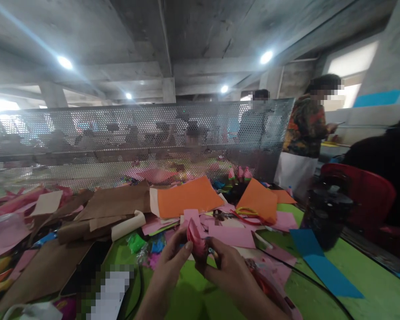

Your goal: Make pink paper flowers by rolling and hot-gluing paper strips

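Observation:
A small folded pink piece [196, 238], paper or felt by its look, is held upright above the green table between both hands. My left hand [174, 258] pinches its left side with thumb and fingers. On its right lower side my right hand [222, 262] grips it, thumb and fingers closed around the edge. Pink paper sheets [231, 236] lie just behind the hands. Left of them sit a green clay-like lump [136, 242] and a blue one [158, 246] in clear wrapping. The underside of the piece is hidden by my fingers.
Orange sheets [188, 198], brown paper [116, 200] and yellow-red scissors [248, 213] lie farther back. A black cable [306, 276] crosses the green table [380, 271] on the right, near a blue strip [323, 262] and a dark container [326, 213]. A perforated metal screen [136, 138] stands behind; people are beyond.

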Action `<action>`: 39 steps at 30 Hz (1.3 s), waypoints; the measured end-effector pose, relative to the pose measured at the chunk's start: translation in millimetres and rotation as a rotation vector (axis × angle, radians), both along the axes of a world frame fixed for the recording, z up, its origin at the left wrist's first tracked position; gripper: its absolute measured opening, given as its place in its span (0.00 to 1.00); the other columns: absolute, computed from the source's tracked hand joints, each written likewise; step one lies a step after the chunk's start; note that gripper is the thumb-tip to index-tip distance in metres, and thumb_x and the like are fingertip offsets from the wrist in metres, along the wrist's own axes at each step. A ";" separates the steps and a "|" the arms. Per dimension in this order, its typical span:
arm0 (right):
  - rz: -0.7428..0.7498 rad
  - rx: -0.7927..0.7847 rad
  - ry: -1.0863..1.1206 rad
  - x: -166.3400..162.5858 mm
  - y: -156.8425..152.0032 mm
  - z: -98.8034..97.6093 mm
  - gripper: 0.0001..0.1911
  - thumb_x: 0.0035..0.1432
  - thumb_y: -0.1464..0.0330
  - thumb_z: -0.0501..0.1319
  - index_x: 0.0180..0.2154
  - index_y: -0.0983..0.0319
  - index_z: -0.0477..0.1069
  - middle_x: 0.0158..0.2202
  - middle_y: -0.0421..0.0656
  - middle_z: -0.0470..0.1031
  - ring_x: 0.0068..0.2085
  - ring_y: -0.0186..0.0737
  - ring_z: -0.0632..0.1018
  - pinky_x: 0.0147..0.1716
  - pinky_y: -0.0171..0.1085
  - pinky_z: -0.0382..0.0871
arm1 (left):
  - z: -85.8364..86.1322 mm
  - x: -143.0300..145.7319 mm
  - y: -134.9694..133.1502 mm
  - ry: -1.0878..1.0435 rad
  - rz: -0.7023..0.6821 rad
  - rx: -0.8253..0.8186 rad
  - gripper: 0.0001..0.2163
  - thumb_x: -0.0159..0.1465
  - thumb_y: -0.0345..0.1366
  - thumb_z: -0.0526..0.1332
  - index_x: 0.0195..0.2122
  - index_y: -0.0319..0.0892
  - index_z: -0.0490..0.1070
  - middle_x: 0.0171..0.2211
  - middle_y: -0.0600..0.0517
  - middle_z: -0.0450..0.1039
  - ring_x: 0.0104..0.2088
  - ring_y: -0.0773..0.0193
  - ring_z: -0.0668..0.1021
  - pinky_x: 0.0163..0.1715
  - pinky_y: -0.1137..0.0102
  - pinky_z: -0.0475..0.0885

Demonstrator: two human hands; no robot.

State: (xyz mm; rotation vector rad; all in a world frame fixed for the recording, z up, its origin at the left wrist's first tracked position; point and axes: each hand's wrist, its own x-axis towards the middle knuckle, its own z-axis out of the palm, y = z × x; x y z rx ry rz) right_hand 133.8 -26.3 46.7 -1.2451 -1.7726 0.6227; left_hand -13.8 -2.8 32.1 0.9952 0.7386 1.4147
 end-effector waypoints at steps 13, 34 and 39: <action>0.014 -0.028 -0.032 -3.8 -6.1 6.0 0.06 0.48 0.74 0.61 0.32 0.60 0.71 0.29 0.36 0.74 0.31 0.37 0.71 0.28 0.31 0.61 | 6.1 -5.5 -2.3 0.059 -0.057 0.056 0.10 0.52 0.38 0.67 0.34 0.41 0.76 0.31 0.52 0.77 0.36 0.60 0.75 0.39 0.71 0.68; 0.019 0.302 -0.142 21.0 -2.9 18.6 0.08 0.57 0.75 0.60 0.36 0.57 0.74 0.35 0.42 0.74 0.36 0.40 0.77 0.35 0.34 0.68 | 3.7 6.7 -5.6 0.228 -0.232 0.070 0.19 0.60 0.45 0.63 0.49 0.43 0.72 0.47 0.46 0.76 0.49 0.53 0.74 0.48 0.65 0.69; -0.005 0.334 -0.224 20.3 -2.2 16.3 0.10 0.58 0.76 0.58 0.36 0.57 0.73 0.35 0.43 0.73 0.35 0.40 0.76 0.34 0.34 0.67 | 6.4 6.8 -9.9 0.273 -0.254 0.126 0.20 0.62 0.44 0.61 0.53 0.43 0.70 0.50 0.47 0.74 0.52 0.54 0.72 0.53 0.64 0.66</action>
